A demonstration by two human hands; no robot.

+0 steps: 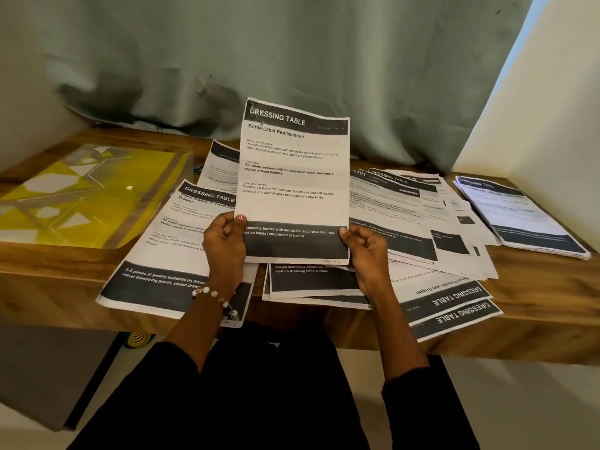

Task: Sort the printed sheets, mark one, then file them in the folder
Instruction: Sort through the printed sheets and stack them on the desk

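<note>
I hold one printed sheet [293, 180] upright above the desk; its heading reads "Dressing Table, Bottle Label Replacement". My left hand [224, 245] grips its lower left edge, thumb on the front. My right hand [365, 246] pinches its lower right corner. Under it lie several more printed sheets: one about jewelry [168, 241] at the left, a small pile [311, 282] below the held sheet, a loose spread [418, 216] at the right, and two upside-down sheets [454, 303] near the front edge. The yellow patterned folder [81, 196] lies flat at the far left.
A neat stack of sheets [519, 216] sits at the right end of the wooden desk [535, 293], against a white wall [532, 108]. A grey-green curtain [292, 53] hangs behind the desk. My lap in dark clothing is below the front edge.
</note>
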